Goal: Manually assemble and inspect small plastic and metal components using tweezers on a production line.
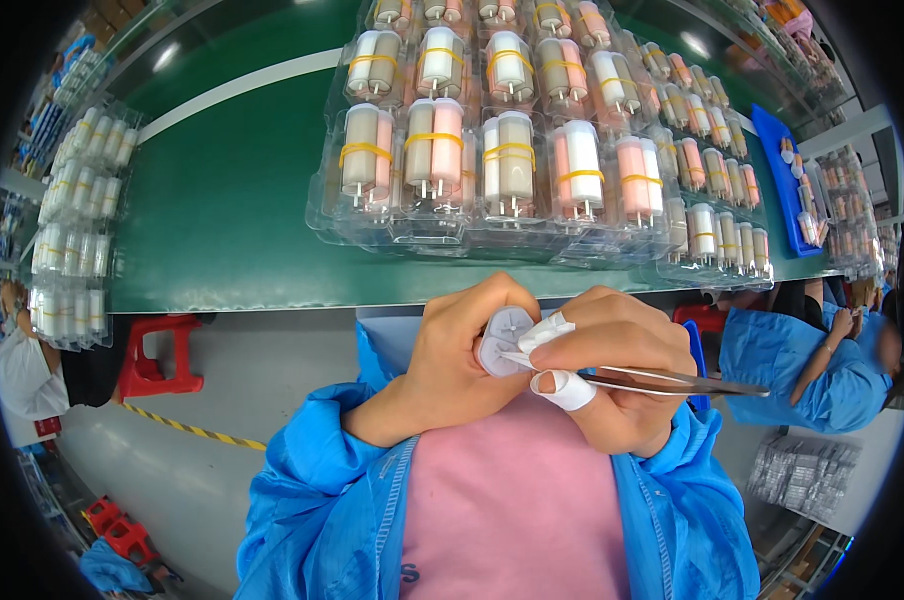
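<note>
My left hand is closed around a pale grey piece with round ends, held in front of my chest. It looks like two cylinders side by side, but their length is hidden in the fist. My right hand grips metal tweezers, whose back end sticks out to the right. White tape wraps a finger and the thumb of this hand. A thin white bit lies by the tips, against the piece's end; whether the tweezers grip it I cannot tell.
Clear plastic trays of grey, white and pink cylinders, banded in yellow, stand stacked on the green table. More trays stand at the left. A blue tray lies at the right. A person in blue sits right; red stools stand left.
</note>
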Available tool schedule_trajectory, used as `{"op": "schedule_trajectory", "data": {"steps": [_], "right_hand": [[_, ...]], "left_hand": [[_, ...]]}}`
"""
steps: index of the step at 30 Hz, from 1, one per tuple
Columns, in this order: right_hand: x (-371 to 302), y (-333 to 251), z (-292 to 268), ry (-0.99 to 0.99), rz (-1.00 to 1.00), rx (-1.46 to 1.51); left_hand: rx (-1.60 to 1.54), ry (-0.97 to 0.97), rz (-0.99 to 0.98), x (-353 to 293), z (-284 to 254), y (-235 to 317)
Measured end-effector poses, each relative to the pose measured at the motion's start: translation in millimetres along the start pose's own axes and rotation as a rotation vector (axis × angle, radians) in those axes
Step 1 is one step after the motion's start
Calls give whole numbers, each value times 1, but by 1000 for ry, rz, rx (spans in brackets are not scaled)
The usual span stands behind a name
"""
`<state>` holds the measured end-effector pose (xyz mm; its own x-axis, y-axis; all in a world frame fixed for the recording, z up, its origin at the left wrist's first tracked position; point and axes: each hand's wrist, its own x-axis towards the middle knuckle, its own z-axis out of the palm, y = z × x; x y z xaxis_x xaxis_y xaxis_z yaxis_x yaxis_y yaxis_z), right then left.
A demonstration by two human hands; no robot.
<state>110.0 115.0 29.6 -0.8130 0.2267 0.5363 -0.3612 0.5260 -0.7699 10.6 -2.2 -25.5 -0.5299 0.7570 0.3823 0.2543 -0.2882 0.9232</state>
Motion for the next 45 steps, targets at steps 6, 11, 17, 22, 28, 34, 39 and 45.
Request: {"op": "schedule_trajectory", "data": {"steps": [6, 11, 17, 22, 28, 34, 39, 45], "right_hand": [[0, 2, -2, -27, -30, -15], [2, 3, -7, -65, -14, 57], [0, 6, -4, -73, 5, 83], [-4, 7, -2, -35, 29, 89], [-6, -3, -5, 15, 129, 151], [-6, -9, -5, 10, 74, 87], [-7, -9, -4, -3, 29, 28], [-6, -8, -5, -26, 12, 5]], "left_hand": [[-26, -11, 7, 1, 0, 0], [-5, -30, 33, 1, 0, 0], [74, -24, 73, 0, 0, -5], [75, -29, 42, -1, 0, -5], [-24, -64, 13, -1, 0, -2], [-106, -90, 25, 1, -1, 0], [-105, -98, 56, 2, -1, 2], [-75, -84, 64, 1, 0, 1]]}}
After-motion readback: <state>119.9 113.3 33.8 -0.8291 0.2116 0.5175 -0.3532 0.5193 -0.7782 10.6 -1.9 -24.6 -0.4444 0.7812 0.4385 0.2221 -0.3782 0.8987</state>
